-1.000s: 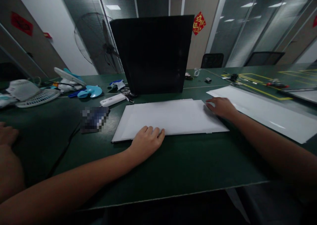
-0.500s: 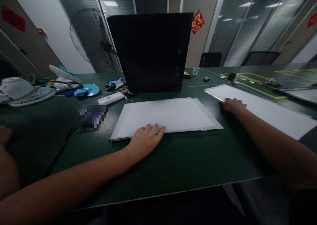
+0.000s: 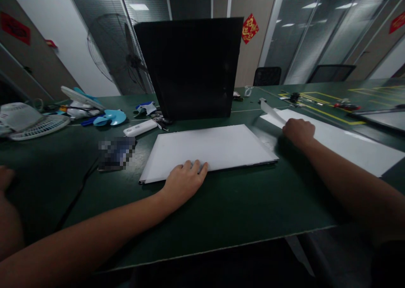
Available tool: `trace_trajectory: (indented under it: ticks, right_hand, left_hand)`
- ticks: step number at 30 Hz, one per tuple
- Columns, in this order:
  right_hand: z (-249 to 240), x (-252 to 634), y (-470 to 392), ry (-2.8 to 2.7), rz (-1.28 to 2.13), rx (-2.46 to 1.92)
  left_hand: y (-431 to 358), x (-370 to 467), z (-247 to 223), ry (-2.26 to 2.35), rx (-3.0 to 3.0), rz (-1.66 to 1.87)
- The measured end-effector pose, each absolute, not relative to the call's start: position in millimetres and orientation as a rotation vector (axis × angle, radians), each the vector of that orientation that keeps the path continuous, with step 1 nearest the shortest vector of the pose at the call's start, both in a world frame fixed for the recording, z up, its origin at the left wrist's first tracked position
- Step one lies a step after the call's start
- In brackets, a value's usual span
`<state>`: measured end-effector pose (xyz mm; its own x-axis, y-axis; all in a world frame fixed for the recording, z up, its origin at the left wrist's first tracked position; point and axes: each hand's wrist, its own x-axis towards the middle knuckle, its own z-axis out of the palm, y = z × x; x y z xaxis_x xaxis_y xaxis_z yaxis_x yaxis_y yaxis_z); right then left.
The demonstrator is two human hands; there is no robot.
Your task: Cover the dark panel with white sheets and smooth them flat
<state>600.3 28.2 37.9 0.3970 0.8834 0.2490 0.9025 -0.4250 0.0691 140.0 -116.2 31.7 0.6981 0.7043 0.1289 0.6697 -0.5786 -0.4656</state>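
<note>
A flat white panel (image 3: pixel 221 146) with a thin dark edge lies on the green table in front of me. My left hand (image 3: pixel 185 179) rests on its near edge, fingers extended over the white surface. To the right, my right hand (image 3: pixel 298 134) is closed on a thin white sheet (image 3: pixel 272 114), whose left end is bent up off the table. Further right, the broad white sheet area (image 3: pixel 344 146) lies flat; whether it is one sheet or a stack I cannot tell. The right fingertips are hidden behind the hand.
Behind the panel stands a large black screen-like board (image 3: pixel 193 68). On the left are a blue fan blade (image 3: pixel 110 117), white fan parts (image 3: pixel 22 117), a white oblong device (image 3: pixel 141 128) and a blurred-out dark object (image 3: pixel 117 153). Another person's hand (image 3: pixel 5 178) shows at the left edge.
My right hand has closed and raised the left end of the white sheet, which lay flat before. The clear-looking overhang at the panel's right end has changed shape. My left hand stays put.
</note>
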Motion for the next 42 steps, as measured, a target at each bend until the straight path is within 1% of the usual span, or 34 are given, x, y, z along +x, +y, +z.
trace_trajectory:
  ticks: [2, 4, 8, 11, 14, 16, 19, 21, 23, 25, 28, 31, 33, 42]
  right_hand:
    - [46.5, 581.2, 20.0, -1.676, -0.462, -2.524]
    - [53.1, 553.7, 7.8, -1.838, -0.558, -2.401]
    - [56.2, 490.6, -26.0, -2.365, -0.654, -1.891]
    - [51.1, 456.3, -50.7, -2.643, -0.566, -1.426]
    - [44.2, 438.7, -67.2, -2.741, -0.397, -1.057]
    - [40.2, 433.8, -72.7, -2.738, -0.287, -0.926]
    - [37.1, 433.3, -72.4, -2.721, -0.115, -0.85]
    - [37.2, 437.5, -65.9, -2.689, -0.012, -0.875]
    - [37.9, 447.0, -54.3, -2.608, 0.007, -1.006]
    - [37.8, 462.6, -38.8, -2.473, -0.079, -1.265]
    - [35.7, 494.5, -14.9, -2.231, -0.276, -1.788]
    - [33.3, 523.8, 1.6, -2.041, -0.343, -2.172]
    - [32.0, 534.8, 6.9, -1.977, -0.312, -2.249]
    - [24.4, 534.5, 12.7, -1.882, -0.266, -2.178]
  left_hand:
    - [-114.1, 138.4, 28.2, -0.967, -2.388, -0.011]
    - [-112.3, 136.9, 26.1, -0.83, -2.369, -0.139]
    - [-112.5, 135.1, 28.8, -0.593, -2.369, -0.26]
    - [-114.9, 135.2, 32.4, -0.562, -2.35, -0.275]
    - [-115.7, 135.7, 32.5, -0.578, -2.337, -0.277]
    - [-114.7, 135.9, 30.7, -0.579, -2.335, -0.28]
    - [-112.2, 135.6, 27.8, -0.577, -2.329, -0.278]
    - [-111.1, 135.3, 26.6, -0.597, -2.316, -0.256]
    - [-111.0, 135.2, 26.1, -0.63, -2.298, -0.232]
    - [-111.6, 135.4, 26.1, -0.671, -2.279, -0.215]
    - [-112.7, 135.8, 26.5, -0.752, -2.285, -0.175]
    - [-114.1, 135.8, 27.4, -0.854, -2.32, -0.102]
    - [-115.2, 136.0, 28.3, -0.903, -2.327, -0.068]
    - [-118.4, 137.7, 30.5, -0.993, -2.298, -0.033]
